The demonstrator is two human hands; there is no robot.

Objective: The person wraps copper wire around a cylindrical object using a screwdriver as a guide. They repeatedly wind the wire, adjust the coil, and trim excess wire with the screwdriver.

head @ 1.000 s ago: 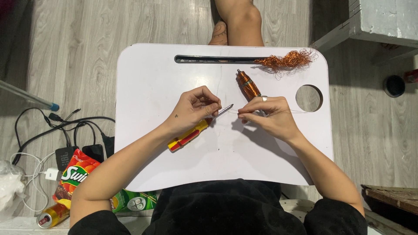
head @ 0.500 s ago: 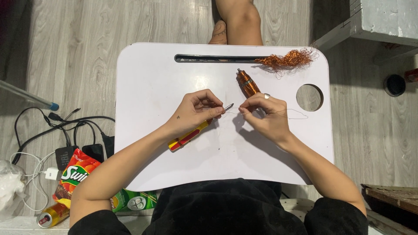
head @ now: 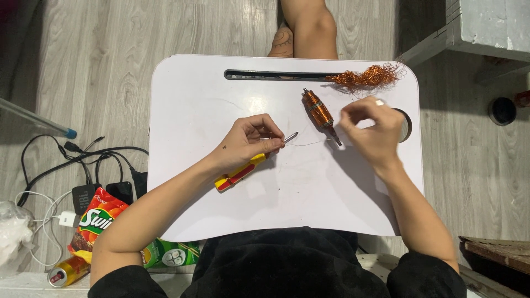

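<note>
Two hands over a white worktop (head: 193,99). Left hand (head: 248,140) closed around a tool (head: 240,173) with a yellow-and-red handle, blade pointing right. Right hand (head: 375,132) lifted and blurred, fingers drawn into a narrow pinch; cannot tell whether anything sits between them. Copper-wound rotor (head: 318,112) lying tilted on the worktop between the hands, just left of the right hand, touched by neither. Fine strand (head: 309,143) running from the blade tip towards the rotor's near end. Copper tangle (head: 367,76) at the far right edge, beside a long slot.

Risks, as a judgement: likely to snap the strand if pulled hard against the blade; could set the loose rotor rolling towards the round hole half hidden under the right hand; bare fingertips close to the blade, so a slip may nick them.

Packages, all on the floor near left: crinkled orange-red snack bag (head: 94,223) with a pale label patch; flat green packet (head: 171,254) right of it, half under the left arm; gold-and-red can (head: 66,271) on its side nearest. Black cables (head: 83,160) beyond the bag.
</note>
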